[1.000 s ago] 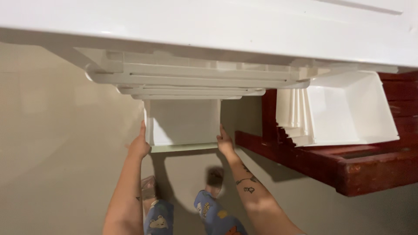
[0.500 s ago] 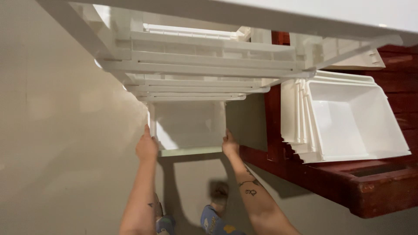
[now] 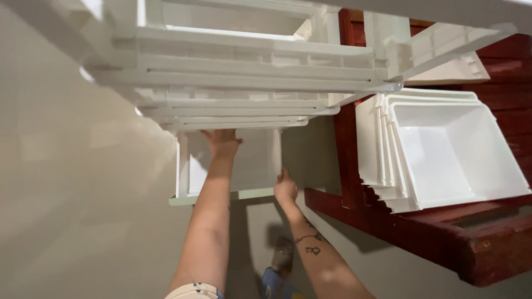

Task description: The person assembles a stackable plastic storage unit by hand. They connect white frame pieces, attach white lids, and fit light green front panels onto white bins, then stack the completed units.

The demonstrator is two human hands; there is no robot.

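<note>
— So where are your hands?
— My left hand (image 3: 221,143) lies flat, fingers spread, inside the white drawer (image 3: 252,163) under the plastic drawer frame (image 3: 244,83); my right hand (image 3: 285,187) grips its right edge
— And the stacked bins (image 3: 438,149)?
— Beside, on the red bench (image 3: 443,238)

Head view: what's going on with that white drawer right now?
A person is handling the lowest white drawer of a white plastic drawer frame. The left hand reaches inside the drawer, while the right hand grips its right edge. The drawer sits partly pulled out. A stack of spare white drawers rests on a red wooden bench to the right.
</note>
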